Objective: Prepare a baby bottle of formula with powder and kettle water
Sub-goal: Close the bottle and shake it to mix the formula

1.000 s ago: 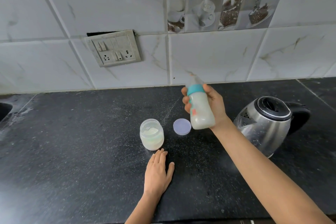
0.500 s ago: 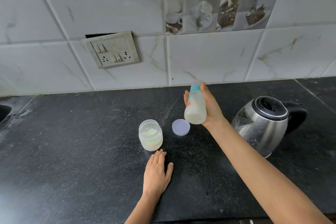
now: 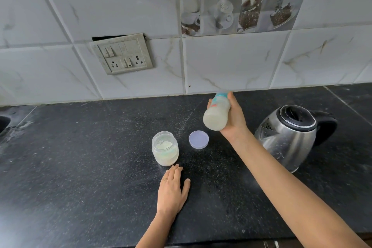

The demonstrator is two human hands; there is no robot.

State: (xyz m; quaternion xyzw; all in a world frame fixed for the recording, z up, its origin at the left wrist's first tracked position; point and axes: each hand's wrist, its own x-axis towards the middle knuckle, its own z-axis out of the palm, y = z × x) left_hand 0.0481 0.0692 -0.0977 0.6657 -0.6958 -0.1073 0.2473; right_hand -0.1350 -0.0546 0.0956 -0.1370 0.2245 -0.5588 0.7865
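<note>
My right hand [image 3: 234, 119] grips a baby bottle [image 3: 217, 113] with a teal collar, full of milky white liquid. The bottle is in the air above the black counter, tipped so its top points away toward the wall and its base faces me. An open clear jar of pale formula powder [image 3: 165, 148] stands on the counter to the left. Its lilac lid [image 3: 198, 139] lies flat beside it. My left hand [image 3: 172, 191] rests flat on the counter just in front of the jar, fingers straight. A steel kettle [image 3: 289, 137] with a black lid stands at the right.
The black stone counter [image 3: 80, 167] runs to a white tiled wall with a switch and socket plate [image 3: 121, 54]. A sink edge [image 3: 3, 125] shows at far left. The counter's front edge is close to me at the bottom.
The bottle has tipped from nearly upright to leaning away, base toward me, and shifted slightly back toward the wall. My left hand has stayed flat on the counter.
</note>
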